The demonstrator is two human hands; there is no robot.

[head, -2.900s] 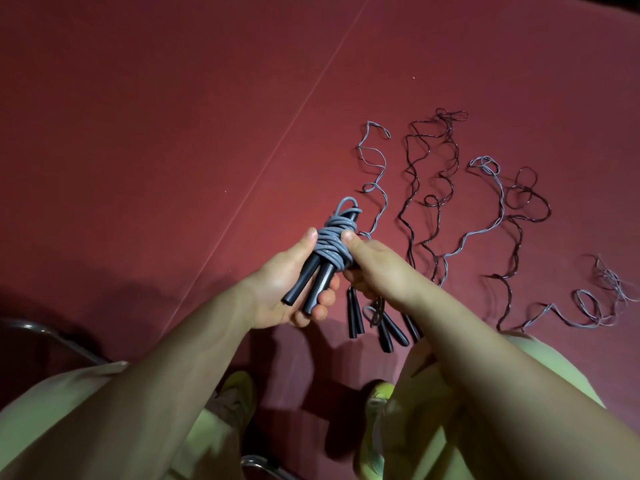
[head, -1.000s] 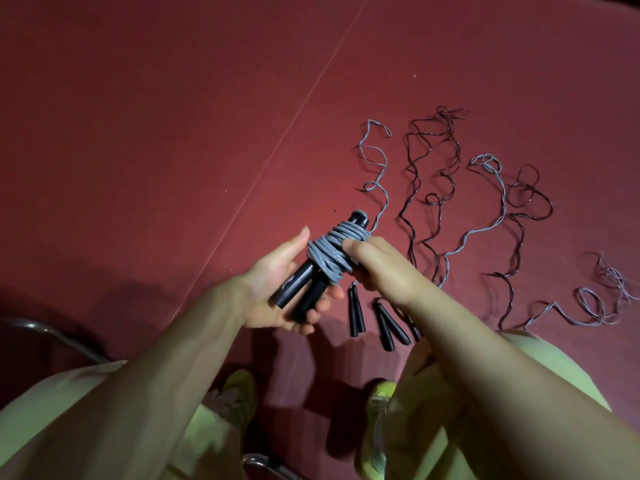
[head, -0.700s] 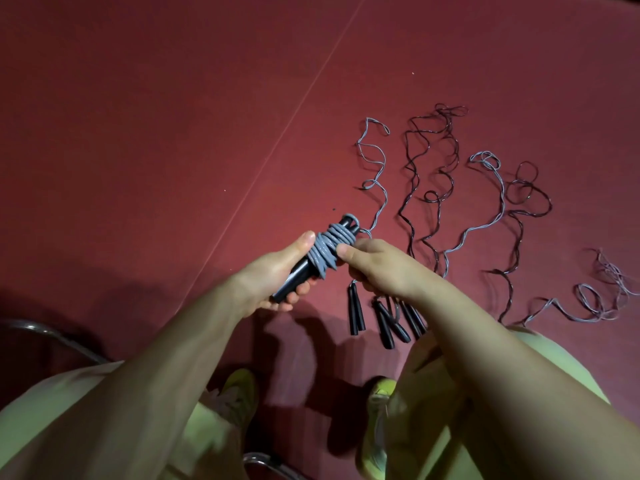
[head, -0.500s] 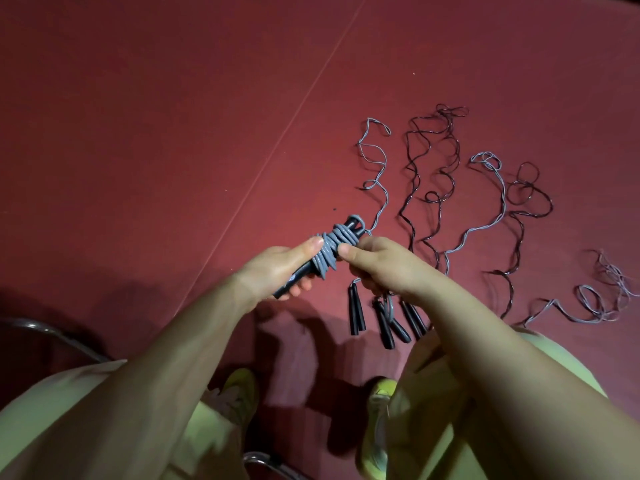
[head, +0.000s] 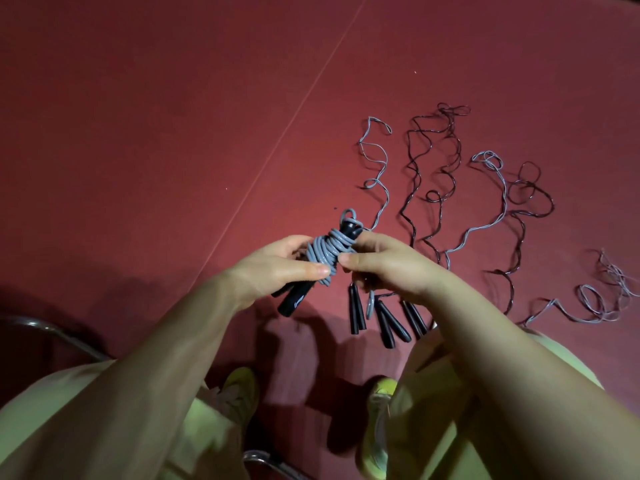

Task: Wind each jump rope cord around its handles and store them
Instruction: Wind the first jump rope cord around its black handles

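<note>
I hold a jump rope with a grey cord [head: 327, 251] wound tightly around its two black handles [head: 294, 301]. My left hand [head: 273, 268] grips the bundle from the left, thumb across the coils. My right hand [head: 388, 265] pinches the coils from the right with thumb and fingers. A small grey loop sticks out past the handle tops. On the red floor lie several unwound ropes: a grey cord [head: 375, 168], a dark cord [head: 433, 174], another grey cord [head: 491, 202] and another dark cord [head: 526, 209]. Their black handles [head: 384, 317] lie just below my right hand.
A tangled grey cord [head: 602, 299] lies at the far right. A pale seam line [head: 287, 126] crosses the red floor [head: 138, 133] diagonally. My legs in light green trousers and yellow shoes [head: 239, 393] fill the bottom. A metal chair tube [head: 52, 332] curves at lower left.
The bundle has turned in my hands and its handle ends now point down-left. My left thumb has come across the coils, and my right fingers have closed on the wound cord.
</note>
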